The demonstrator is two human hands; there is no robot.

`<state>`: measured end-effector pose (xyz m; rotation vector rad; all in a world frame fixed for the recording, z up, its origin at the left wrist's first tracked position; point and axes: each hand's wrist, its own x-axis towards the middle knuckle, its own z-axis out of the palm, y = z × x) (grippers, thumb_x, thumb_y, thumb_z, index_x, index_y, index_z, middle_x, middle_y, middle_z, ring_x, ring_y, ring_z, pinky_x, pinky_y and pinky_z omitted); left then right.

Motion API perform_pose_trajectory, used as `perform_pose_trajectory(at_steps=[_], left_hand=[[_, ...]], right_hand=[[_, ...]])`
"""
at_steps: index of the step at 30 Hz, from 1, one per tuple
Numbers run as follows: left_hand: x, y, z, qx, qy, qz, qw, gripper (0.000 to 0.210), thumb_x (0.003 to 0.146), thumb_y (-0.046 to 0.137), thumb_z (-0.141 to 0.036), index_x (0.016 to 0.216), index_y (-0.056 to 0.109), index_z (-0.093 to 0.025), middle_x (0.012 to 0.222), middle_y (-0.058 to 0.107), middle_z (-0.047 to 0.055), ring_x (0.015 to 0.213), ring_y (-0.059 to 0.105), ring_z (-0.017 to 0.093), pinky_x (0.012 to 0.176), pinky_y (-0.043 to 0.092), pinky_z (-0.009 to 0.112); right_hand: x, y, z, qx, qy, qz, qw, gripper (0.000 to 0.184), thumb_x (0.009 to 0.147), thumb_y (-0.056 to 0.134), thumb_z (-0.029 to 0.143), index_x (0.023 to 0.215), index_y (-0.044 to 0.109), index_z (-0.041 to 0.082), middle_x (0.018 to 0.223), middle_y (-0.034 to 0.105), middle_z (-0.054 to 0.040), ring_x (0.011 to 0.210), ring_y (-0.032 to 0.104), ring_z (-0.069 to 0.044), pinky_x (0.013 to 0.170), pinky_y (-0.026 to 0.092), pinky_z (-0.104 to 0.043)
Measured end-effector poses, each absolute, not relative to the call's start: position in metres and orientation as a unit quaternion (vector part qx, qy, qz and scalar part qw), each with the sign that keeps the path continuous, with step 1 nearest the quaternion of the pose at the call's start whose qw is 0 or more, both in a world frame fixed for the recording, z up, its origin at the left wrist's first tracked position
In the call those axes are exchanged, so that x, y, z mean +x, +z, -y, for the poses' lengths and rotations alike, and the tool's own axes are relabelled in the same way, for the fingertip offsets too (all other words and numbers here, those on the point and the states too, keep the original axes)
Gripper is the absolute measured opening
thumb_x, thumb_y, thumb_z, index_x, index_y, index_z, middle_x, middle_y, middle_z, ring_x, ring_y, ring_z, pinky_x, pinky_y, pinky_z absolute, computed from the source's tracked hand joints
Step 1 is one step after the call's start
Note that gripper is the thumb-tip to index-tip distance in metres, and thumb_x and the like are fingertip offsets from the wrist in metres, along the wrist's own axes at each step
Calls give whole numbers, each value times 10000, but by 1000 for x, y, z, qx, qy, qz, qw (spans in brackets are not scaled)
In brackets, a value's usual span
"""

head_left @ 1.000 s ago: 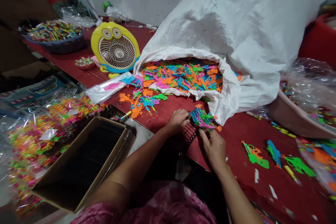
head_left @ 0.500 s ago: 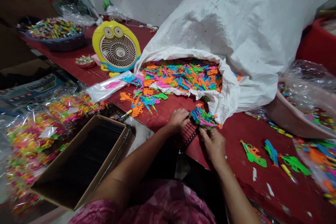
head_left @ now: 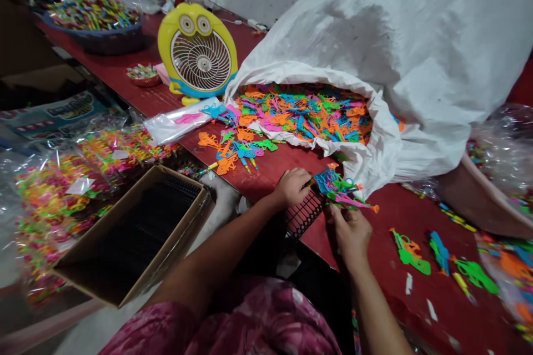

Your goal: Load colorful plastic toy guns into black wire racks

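My left hand [head_left: 293, 186] is closed on the left edge of a black plastic grid rack [head_left: 306, 215] at the table's front edge. Bunched at the rack's far end are colourful plastic toy guns [head_left: 335, 184], in blue, green, pink and orange. My right hand [head_left: 352, 230] is closed at the rack's right side, just under the bunch; what its fingertips pinch is hidden. Behind both hands, a big white sack [head_left: 385, 163] lies with its mouth towards me, full of similar toy guns [head_left: 308, 111]. A loose pile of toy guns [head_left: 233, 150] lies left of my hands.
To the left stand a cardboard box [head_left: 150, 258] of black racks and bags of colourful pieces [head_left: 54, 199]. A yellow fan [head_left: 202, 58] and a blue basin [head_left: 95, 36] are farther back. Toy guns [head_left: 410, 252] lie on the red table [head_left: 375, 310] at right, near a pink tub [head_left: 478, 199].
The view has shifted, so most things sit slightly farther right. A pink toy gun with an orange tip now sticks out further right from the bunch. Both hands stay at the rack.
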<state>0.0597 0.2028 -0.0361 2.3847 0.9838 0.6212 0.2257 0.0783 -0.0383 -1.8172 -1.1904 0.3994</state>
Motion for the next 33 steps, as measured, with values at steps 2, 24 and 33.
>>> perform_pose_trajectory(at_steps=[2,24,33], left_hand=[[60,-37,-203,872,227,-359,243,122,891,493,-267,929,587,-199,1061,625,67,1015,543,217,841,412,348],[60,-37,-204,873,224,-356,246,134,881,485,-263,933,589,-196,1067,616,72,1022,527,225,852,404,355],[61,-38,-204,876,221,-356,239,140,880,488,-267,944,590,-195,1077,623,70,1025,531,227,844,403,353]], right_hand=[[222,-40,-77,-732,137,498,445,372,823,634,512,860,701,148,692,689,-49,585,585,-170,587,449,-285],[205,-30,-82,-740,-39,586,328,423,949,453,499,895,674,142,767,676,-95,653,584,-179,644,402,-282],[207,-31,-85,-733,27,575,361,391,925,497,508,823,637,157,685,629,-50,581,521,-155,591,369,-268]])
